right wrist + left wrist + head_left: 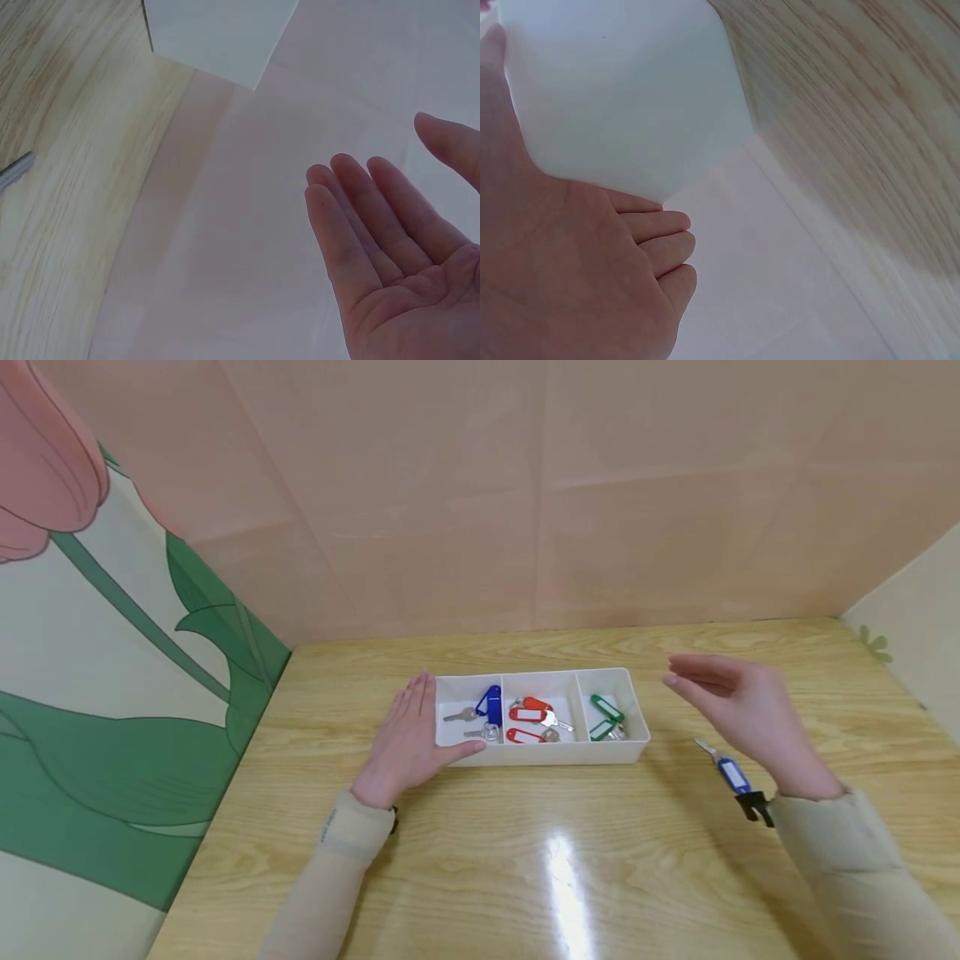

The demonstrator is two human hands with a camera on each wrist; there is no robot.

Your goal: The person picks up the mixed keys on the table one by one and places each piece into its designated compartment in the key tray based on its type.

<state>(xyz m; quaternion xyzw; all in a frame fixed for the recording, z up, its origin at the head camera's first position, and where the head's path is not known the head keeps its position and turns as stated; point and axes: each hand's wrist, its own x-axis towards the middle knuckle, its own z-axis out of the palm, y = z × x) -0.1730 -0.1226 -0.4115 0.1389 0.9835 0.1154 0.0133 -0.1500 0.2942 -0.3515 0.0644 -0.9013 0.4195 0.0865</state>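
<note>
A white three-compartment tray (555, 755) stands on the table. My left hand (405, 743) lies against its left end, fingers straight and thumb over the front rim; in the left wrist view the palm touches the tray's end wall (630, 90). Keys with blue tags (492, 703) fill the left compartment, red-tagged keys (528, 715) the middle one, and green-tagged keys (602, 729) the right one. To the tray's right, my right hand (750, 710) hovers with relaxed fingers, holding nothing. Below it, a blue-tagged key (733, 774) lies on the table, partly showing in the right wrist view (15, 171).
The wood-grain table (465, 843) meets a pink sheet-covered wall (525, 527) at the back. A panel painted with a flower (97, 693) borders the left side, and a pale wall (915, 602) the right. A black strap piece (752, 806) juts from the right wrist.
</note>
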